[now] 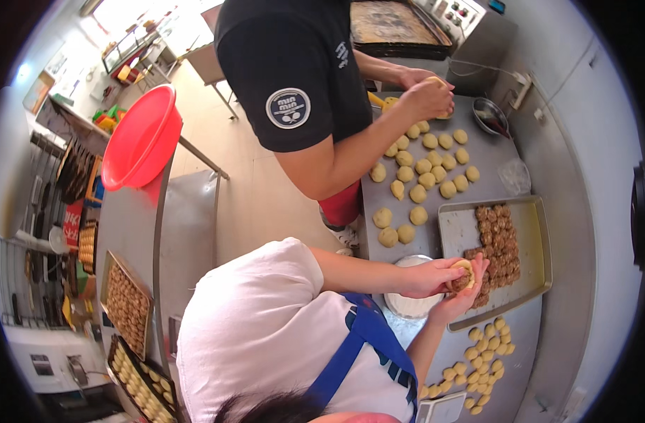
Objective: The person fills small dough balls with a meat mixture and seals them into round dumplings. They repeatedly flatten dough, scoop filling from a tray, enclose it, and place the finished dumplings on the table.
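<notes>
Both my hands are around one flattened piece of yellow dough (469, 275) with a brown filling ball (461, 284) inside it. My left hand (429, 277) has its fingers and thumb on the filling and the dough's near side. My right hand (458, 304) cups the same piece from below and behind. Under my left forearm stands a round tub of white powder (411, 305), partly hidden. Just beyond my hands, a metal tray (457, 224) carries rows of brown filling balls (499, 238). Small yellow dough pieces (481, 362) lie on the steel table (518, 375) to my right.
At my left, a co-worker in a black shirt (296, 69) holds dough in both hands (425, 98). Round dough balls (422, 166) cover the table there, near a metal bowl (490, 115). A scale (443, 408) sits at my right. Behind me are a red basin (140, 140) and filled trays (127, 299).
</notes>
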### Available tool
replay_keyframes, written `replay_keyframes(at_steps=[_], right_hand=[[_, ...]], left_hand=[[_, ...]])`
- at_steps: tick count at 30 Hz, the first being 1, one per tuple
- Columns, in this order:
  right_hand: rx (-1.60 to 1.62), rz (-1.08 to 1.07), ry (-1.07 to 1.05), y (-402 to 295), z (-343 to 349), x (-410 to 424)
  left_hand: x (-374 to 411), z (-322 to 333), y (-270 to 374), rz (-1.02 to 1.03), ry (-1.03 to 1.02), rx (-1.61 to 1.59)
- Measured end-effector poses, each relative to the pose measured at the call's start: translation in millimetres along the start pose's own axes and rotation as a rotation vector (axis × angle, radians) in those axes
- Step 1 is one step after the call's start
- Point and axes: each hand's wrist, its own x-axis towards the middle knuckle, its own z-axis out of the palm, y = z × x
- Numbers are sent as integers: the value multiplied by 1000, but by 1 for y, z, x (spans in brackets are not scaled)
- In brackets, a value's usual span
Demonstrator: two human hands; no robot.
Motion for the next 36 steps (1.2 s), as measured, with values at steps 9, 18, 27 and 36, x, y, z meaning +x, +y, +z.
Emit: replay_keyframes(at_steps=[9, 18, 27, 36], right_hand=[[79, 71, 2, 0, 0, -6], [-258, -175, -54, -14, -19, 3], [-364, -191, -93, -32, -40, -3], [-202, -225, -52, -39, -45, 5]], left_hand=[[-21, 12, 5, 106, 92, 280], [-15, 24, 8, -18, 84, 392], [-24, 29, -2, -86, 27, 531], [-20, 18, -9, 51, -15, 474]])
